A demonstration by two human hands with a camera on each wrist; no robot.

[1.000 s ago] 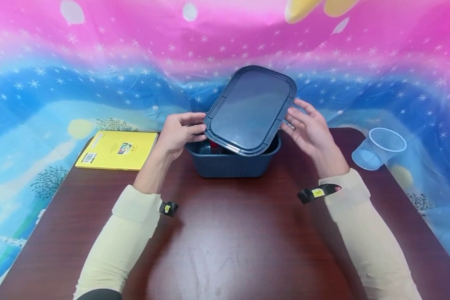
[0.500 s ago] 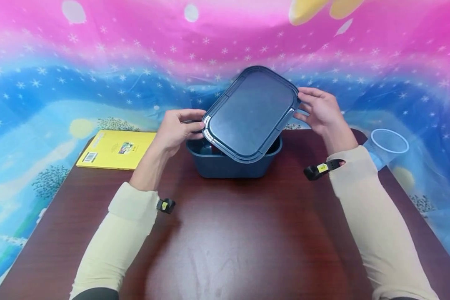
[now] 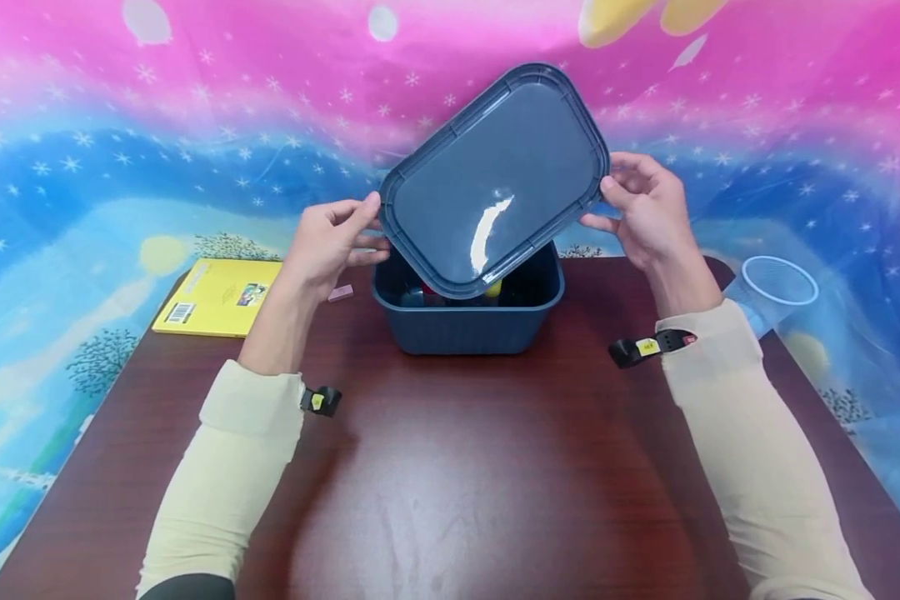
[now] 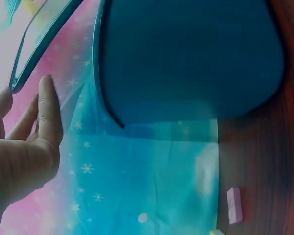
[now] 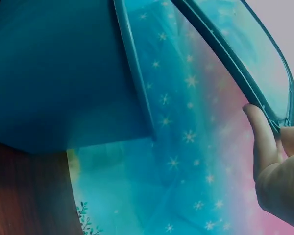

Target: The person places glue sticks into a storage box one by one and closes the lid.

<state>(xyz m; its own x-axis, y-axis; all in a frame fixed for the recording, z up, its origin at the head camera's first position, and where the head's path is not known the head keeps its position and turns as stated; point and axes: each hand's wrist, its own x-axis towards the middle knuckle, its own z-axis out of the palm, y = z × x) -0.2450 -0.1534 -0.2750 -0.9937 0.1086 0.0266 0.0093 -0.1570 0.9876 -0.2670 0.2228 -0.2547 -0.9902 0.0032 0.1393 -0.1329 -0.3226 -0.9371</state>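
Note:
A dark blue-grey plastic lid (image 3: 487,175), rectangular with rounded corners, is held tilted above a matching open bin (image 3: 465,329). My left hand (image 3: 330,242) pinches the lid's left end, thumb on the near face and fingers behind. At the opposite, higher end my right hand (image 3: 648,208) grips the rim between thumb and fingers. Inside the bin, something red and a yellow item (image 3: 492,289) show below the lid's lower edge; the lid hides the rest. Both wrist views show the lid (image 4: 44,46) at the fingertips and the bin's outer wall (image 5: 63,83).
A yellow book (image 3: 221,296) lies at the table's back left. A small pink block (image 3: 341,292) sits between it and the bin. At the right edge, partly behind the right sleeve, is a light blue mesh cup (image 3: 776,287). A printed cloth backdrop (image 3: 270,100) hangs behind the table.
The lid has risen off the bin and tilted more upright toward me. Both hands have gone up with it, the left also leftward. The pink block and the yellow item have come into view.

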